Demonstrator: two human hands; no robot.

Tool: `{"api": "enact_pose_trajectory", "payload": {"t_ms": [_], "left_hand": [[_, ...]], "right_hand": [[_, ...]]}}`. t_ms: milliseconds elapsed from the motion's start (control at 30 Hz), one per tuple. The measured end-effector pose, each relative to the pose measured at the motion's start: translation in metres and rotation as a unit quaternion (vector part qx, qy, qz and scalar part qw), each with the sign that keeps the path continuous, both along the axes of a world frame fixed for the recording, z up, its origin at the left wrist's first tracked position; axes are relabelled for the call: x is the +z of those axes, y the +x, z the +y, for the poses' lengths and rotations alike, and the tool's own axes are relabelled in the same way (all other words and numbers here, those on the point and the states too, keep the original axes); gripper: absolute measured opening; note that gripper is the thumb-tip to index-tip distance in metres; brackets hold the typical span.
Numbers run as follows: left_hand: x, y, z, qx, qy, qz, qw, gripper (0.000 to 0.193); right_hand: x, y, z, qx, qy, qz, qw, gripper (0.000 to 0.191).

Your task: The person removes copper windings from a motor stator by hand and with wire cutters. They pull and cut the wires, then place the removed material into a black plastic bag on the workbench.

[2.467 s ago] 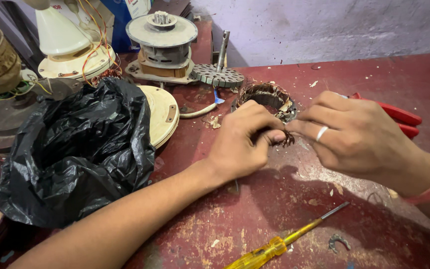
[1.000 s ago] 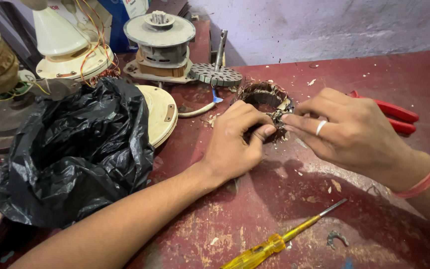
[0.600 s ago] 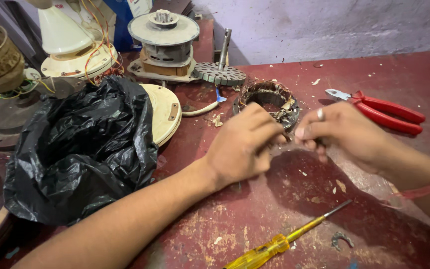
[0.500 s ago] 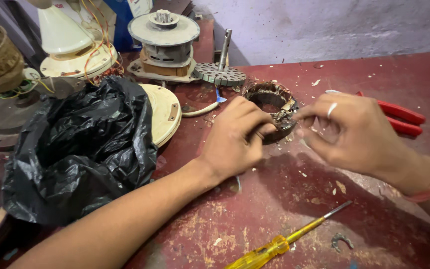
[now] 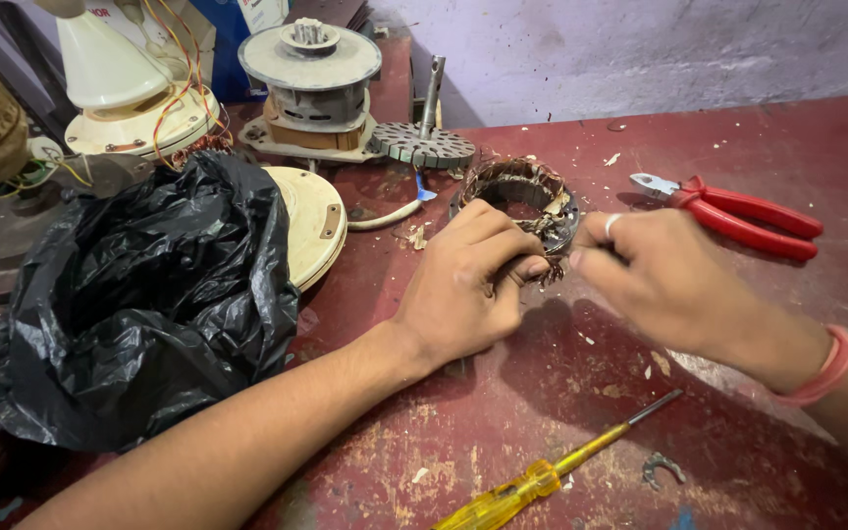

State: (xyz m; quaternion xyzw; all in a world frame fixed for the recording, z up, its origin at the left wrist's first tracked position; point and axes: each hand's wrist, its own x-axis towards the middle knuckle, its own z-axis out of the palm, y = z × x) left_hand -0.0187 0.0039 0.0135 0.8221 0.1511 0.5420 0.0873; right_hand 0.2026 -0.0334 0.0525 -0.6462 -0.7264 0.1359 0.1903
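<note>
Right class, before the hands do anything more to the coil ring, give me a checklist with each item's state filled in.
1. Left hand steadying the coil ring: ok.
2. Right hand at the ring's near edge: ok.
3. What the right fingertips pinch: cannot tell, blurred.
4. Pliers beside the right hand, untouched: ok.
5. Screwdriver lying apart from both hands: ok.
6. Black bag apart from the ring: ok.

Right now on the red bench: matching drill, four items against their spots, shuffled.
Things:
1. red-handled pliers
2. yellow-handled screwdriver
3. crumpled black plastic bag
4. copper-wound stator ring

Places:
A. far left of the bench
B. at the fingertips of both hands
C. near edge, below the wrists
D. far right, behind the right hand

Pairs: 1-D, 2-C, 3-A, 4-B
</note>
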Motion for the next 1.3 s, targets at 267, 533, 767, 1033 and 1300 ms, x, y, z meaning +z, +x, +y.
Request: {"api": "enact_pose_trajectory", "payload": {"t_ms": [267,533,767,1033,1300], "left_hand": [[-0.004,0.002,0.004,0.028,-0.040,-0.034,0.998,0.007],[-0.006,0.012,0.004,0.073,-0.186,-0.109,0.974,0.008],[-0.009,0.018,0.004,0.035,-0.306,-0.153,0.939,0.015],[-0.015,0.026,0.016,-0.063,-0.430,-0.234,0.870,0.026],[-0.023,0.030,0.018,-0.126,-0.395,-0.275,0.868,0.045]], "right_hand": [[0.010,0.001,-0.002,0.186,0.326,-0.093,0.922,0.018],[0.010,-0.019,-0.014,0.202,0.349,-0.058,0.913,0.043],[-0.002,-0.018,-0.010,0.230,0.324,0.003,0.918,0.045],[-0.005,-0.018,-0.010,0.124,0.225,0.148,0.955,0.057],[0.001,-0.028,-0.012,0.191,0.414,-0.051,0.888,0.069]]}}
